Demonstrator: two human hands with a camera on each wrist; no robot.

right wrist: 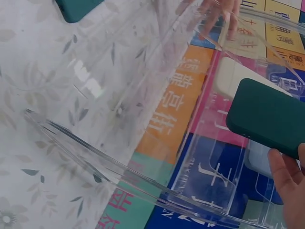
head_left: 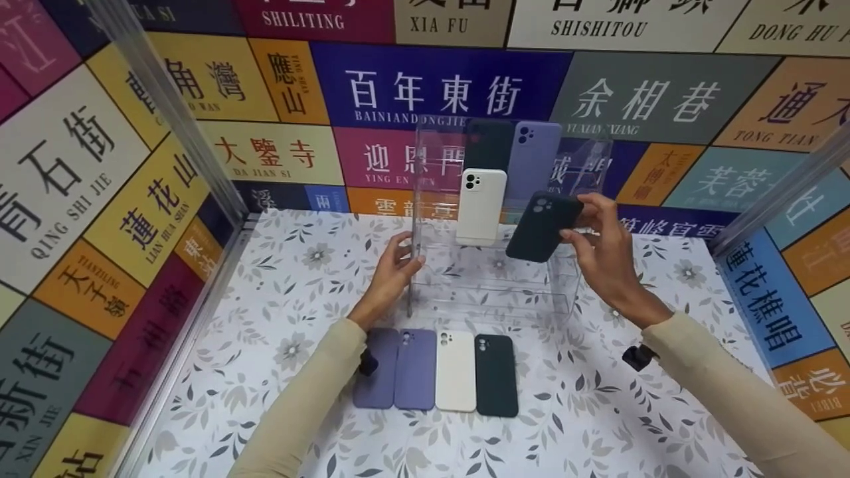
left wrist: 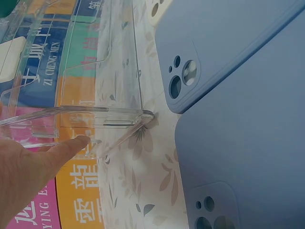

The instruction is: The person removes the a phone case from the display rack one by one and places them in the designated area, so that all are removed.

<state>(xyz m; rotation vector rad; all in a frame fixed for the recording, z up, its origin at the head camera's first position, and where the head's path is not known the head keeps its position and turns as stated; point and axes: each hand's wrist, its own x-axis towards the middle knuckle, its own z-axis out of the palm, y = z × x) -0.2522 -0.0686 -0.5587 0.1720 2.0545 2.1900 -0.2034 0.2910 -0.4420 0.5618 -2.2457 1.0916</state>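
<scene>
A clear acrylic tiered stand point(head_left: 495, 287) is at the middle of the table. My left hand point(head_left: 390, 277) holds its left side edge, and the thumb point(left wrist: 78, 143) lies against the clear panel in the left wrist view. My right hand point(head_left: 607, 255) pinches a dark green phone case point(head_left: 544, 227) by its right edge, tilted, in front of the stand's right part. On the stand, a white phone case point(head_left: 482, 206) leans on a lower tier. Behind it on the upper tier lean another dark green case point(head_left: 488, 143) and a purple case point(head_left: 538, 149).
Before the stand lie a row of cases on the flower-patterned table: a purple case point(head_left: 375, 378) under my left wrist, a second purple case point(head_left: 416, 372), a white case point(head_left: 456, 372) and a dark green case point(head_left: 497, 378). Walls with coloured sign panels point(head_left: 438, 86) surround the table.
</scene>
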